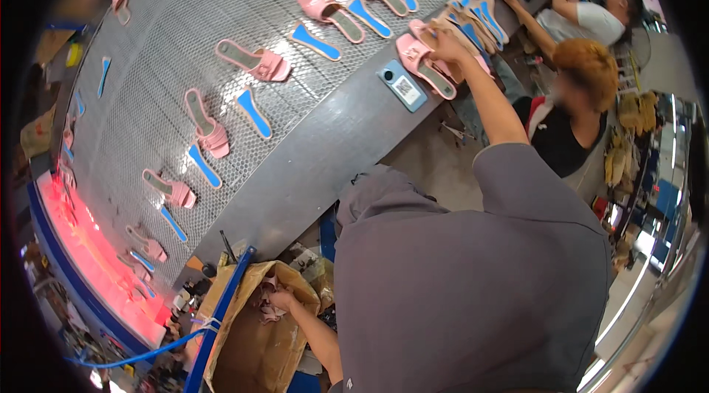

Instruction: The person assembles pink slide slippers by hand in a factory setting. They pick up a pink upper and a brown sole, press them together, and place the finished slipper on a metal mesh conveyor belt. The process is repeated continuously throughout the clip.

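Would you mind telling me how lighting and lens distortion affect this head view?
In the head view, the fisheye bends the conveyor belt into an arc and blacks out the corners; a red glow washes out the lower left edge; the right hand at the pink sandals and the left hand in the cardboard box look sharp.

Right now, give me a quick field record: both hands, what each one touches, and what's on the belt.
left hand: reaching into the open brown cardboard box, grip on pale pink material pieces
right hand: extended to the belt's edge, on a pink open-toe sandal
belt: grey perforated metal conveyor carrying pink sandals beside blue insoles
nearby: seated person in black top next along the belt
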Available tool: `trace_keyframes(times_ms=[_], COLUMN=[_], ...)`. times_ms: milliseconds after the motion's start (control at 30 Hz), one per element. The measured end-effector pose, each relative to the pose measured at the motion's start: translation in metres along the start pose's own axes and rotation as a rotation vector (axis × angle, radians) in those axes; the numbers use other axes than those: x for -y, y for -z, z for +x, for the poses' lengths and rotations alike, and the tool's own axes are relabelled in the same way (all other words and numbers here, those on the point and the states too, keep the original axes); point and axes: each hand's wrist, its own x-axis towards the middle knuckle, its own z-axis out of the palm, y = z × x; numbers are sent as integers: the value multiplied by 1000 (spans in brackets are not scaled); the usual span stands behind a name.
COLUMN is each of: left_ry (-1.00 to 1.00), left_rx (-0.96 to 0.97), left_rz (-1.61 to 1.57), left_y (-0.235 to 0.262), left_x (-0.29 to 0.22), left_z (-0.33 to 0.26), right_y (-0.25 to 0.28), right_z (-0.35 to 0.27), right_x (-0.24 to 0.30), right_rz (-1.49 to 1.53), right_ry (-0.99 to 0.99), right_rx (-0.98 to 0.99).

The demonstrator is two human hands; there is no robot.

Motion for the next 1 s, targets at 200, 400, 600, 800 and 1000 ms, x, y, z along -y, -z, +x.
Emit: trace_keyframes(times_ms=[200, 400, 600, 800, 1000], left_ry=[-304, 245, 92, 178, -166], left_rx=[-227, 259, 350, 148, 310], left_rz=[39, -635, -647, -953, -2299], left_y=[39, 36, 11, 16, 47], left_x=[54, 12, 34, 0, 105], left_z=[3, -4, -44, -99, -168], right_y=[24, -16, 46, 145, 76], right_z=[-85, 21, 78, -115, -292], right_x=[163, 294, 344, 348, 420], right_rz=[355, 1441, 2013, 709, 1278], right_ry=[-36, -133, -85, 397, 425], right_rx=[-337, 4, 161, -796, 395])
